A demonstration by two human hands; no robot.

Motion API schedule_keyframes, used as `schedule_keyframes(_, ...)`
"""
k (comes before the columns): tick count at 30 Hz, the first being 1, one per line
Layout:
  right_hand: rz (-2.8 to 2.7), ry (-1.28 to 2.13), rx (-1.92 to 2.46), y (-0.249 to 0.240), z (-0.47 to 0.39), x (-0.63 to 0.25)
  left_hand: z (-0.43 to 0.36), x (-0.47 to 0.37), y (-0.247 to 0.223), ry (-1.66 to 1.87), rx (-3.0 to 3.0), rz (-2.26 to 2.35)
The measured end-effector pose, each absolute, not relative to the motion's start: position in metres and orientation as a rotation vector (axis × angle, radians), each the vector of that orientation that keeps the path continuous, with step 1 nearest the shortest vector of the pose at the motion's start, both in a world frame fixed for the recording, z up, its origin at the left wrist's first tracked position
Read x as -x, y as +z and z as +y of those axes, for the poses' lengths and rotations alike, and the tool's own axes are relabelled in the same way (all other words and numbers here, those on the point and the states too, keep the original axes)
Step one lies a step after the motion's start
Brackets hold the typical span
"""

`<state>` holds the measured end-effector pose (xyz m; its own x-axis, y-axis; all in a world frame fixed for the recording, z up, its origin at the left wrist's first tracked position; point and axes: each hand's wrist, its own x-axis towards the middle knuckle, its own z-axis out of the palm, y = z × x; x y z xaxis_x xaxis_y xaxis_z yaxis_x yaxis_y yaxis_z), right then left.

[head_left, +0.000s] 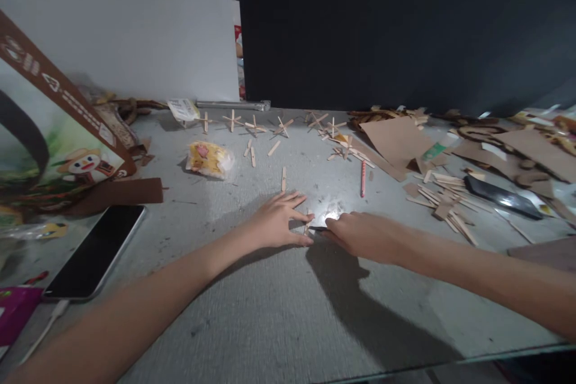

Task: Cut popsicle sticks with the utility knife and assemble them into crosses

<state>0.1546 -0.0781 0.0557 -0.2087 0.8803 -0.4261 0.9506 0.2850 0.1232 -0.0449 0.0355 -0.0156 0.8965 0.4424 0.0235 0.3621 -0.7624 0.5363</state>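
My left hand (282,221) lies low over the table, its thumb and index finger pinning the two ends of a short wooden stick (307,225). The other fingers stretch out flat beyond it. From the right comes my right hand (357,233), closed around a thin dark blade-like tool (317,228); its tip meets the stick between my left fingertips. Most of the tool is hidden in the fist, so its exact kind does not show. Just past the left fingers rests another wooden stick (284,179).
Crossed-stick pieces (233,120) stand in a row at the back. A yellow packet (209,159), a phone (96,252) and a printed carton (67,126) are leftward. Rightward lie a red-and-white pen-like stick (363,179), loose sticks (454,219), cardboard (396,138) and a black object (503,197).
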Motion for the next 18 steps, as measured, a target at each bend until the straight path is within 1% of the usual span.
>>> schedule_keyframes(10, 2.033, -0.277, -1.616, 0.068, -0.073, -0.139, 0.035, 0.043, -0.014, 0.198, -2.524, 0.588)
schedule_keyframes(12, 2.095, -0.225, -1.678, 0.063, -0.077, -0.142, 0.035, 0.044, -0.014, 0.202, -2.527, 0.578)
schedule_keyframes(18, 2.168, -0.36, -1.835, 0.037, -0.094, -0.152, 0.037, 0.046, -0.019, 0.252, -2.493, 0.559)
